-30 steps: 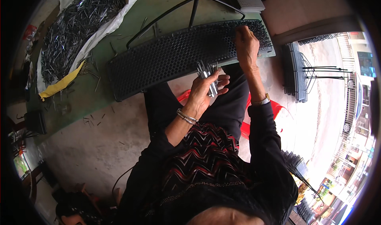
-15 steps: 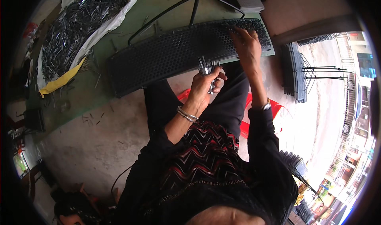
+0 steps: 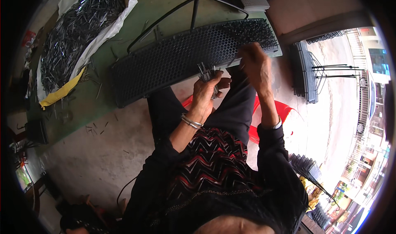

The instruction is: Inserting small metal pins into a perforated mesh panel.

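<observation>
Two hands were apart. The left hand (image 3: 203, 93) was shut around one bunch of thin sticks (image 3: 205, 71), too many to count. The right hand (image 3: 259, 69) was by the near edge of one black board (image 3: 165, 54); I couldn't tell if it held anything. The board lay on one green table (image 3: 88, 110), near one white bag (image 3: 108, 31) with a big heap (image 3: 78, 38).

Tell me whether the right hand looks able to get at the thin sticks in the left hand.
Likely yes: the right hand is close by, nothing visible stands between, and the thin sticks jut out of the left hand. Whether the right hand holds anything is unclear.
</observation>
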The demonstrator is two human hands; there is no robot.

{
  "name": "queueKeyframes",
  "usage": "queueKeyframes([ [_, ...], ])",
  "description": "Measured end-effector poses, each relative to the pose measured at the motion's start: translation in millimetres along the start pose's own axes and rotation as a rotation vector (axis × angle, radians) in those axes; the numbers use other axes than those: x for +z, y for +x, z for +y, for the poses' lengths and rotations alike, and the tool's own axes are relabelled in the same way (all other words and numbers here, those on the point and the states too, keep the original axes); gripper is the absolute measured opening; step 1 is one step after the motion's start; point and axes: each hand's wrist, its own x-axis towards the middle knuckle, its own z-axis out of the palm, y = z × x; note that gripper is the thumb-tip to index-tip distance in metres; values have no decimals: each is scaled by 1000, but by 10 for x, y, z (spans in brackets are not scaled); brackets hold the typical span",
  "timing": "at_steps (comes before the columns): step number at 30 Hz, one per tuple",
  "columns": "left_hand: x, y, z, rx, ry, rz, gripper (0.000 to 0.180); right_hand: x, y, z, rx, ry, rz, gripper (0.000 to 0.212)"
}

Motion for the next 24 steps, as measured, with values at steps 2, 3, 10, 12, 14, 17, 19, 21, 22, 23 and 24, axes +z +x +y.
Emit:
queueKeyframes([
  [2,-22,9,-12,0,-16,28,19,-11,130,55,-111,-108,106,8],
  [3,-44,39,-42,3,-53,-9,18,-14,224,94,-223,-216,213,7],
  [10,-63,78,-73,-16,-135,-118,14,155,586,446,-368,-434,350,7],
  [12,-60,76,-65,-6,-137,-107,13,202,596,489,-317,-471,318,8],
  [14,-55,64,-43,6,-140,-92,13,240,586,468,-337,-543,295,9],
  [17,-29,36,-13,17,-119,-100,14,252,570,442,-330,-656,268,12],
  [19,-18,14,-5,30,-132,-130,15,239,528,396,-305,-694,260,13],
  [21,-80,45,-10,42,-137,-138,13,173,388,245,-227,-496,155,17],
  [22,-90,45,-16,47,-142,-155,13,101,301,177,-228,-497,155,17],
  [23,-90,48,-18,46,-143,-157,13,23,212,126,-160,-379,-154,19],
  [24,-87,50,-19,42,-134,-119,15,-24,131,94,-88,-255,-459,20],
])
